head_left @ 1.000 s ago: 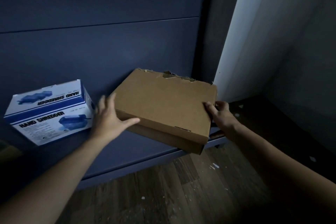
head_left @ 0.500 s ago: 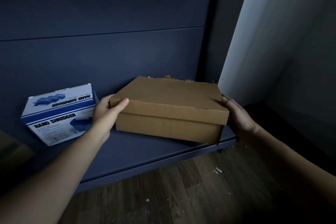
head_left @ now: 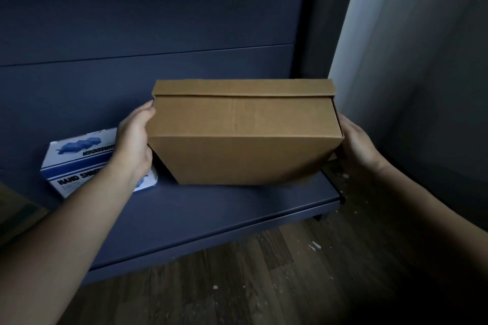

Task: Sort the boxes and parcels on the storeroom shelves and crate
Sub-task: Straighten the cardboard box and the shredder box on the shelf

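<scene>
Two hands: left hand [head_left: 134, 145] and right hand [head_left: 356, 142] clasp opposite ends of one cardboard box [head_left: 243, 140], forearms reaching in from the lower corners
Floor [head_left: 264, 285]: dark wood planks with pale flecks, below the wrists
Left fingers: the thumb [head_left: 148, 110] lies on the box's upper left corner; the other fingers wrap out of sight behind that end
Right fingers: curled round the right end, tips hidden by the box
Box position: plain brown, lidded, tipped so its underside faces the camera, gripped between the palms over the shelf [head_left: 224, 208]; its lower edge is blurred, so contact with the shelf cannot be told
Blue and white box [head_left: 79, 161]: on the shelf just beyond the left wrist, which covers its right part
Writing: "HAND SH" on its front, the rest behind the wrist; upside-down letters on top, smeared, ending in "EDDER"
Left of the left forearm: a dim tan shape [head_left: 15, 208], cut off at the frame edge, hard to make out
Beyond the fingertips: dark blue back panel [head_left: 158, 21]; pale wall [head_left: 422, 60] right of the right hand
</scene>
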A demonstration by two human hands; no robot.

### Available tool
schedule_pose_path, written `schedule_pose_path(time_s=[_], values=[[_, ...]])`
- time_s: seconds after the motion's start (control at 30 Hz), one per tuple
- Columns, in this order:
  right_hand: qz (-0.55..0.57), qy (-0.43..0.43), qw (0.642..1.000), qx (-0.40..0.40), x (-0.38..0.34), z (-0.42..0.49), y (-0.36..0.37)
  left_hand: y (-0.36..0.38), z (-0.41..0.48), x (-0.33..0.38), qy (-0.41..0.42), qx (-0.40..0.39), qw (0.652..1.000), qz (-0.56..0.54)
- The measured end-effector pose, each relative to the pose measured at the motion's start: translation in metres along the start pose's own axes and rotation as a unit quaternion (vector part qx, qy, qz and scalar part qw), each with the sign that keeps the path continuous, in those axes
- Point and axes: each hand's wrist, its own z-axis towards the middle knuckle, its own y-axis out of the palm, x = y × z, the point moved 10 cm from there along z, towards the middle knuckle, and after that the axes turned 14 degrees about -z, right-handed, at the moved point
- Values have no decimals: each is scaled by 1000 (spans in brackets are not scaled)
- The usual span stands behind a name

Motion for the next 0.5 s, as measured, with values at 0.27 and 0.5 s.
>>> schedule_pose_path(time_s=[0.27,0.5], values=[[17,98,995,29,1,-2,2,8,-11,-6,-65,-17,997,46],[47,158,986,24,13,-1,7,-3,-9,1,-49,49,990,121]])
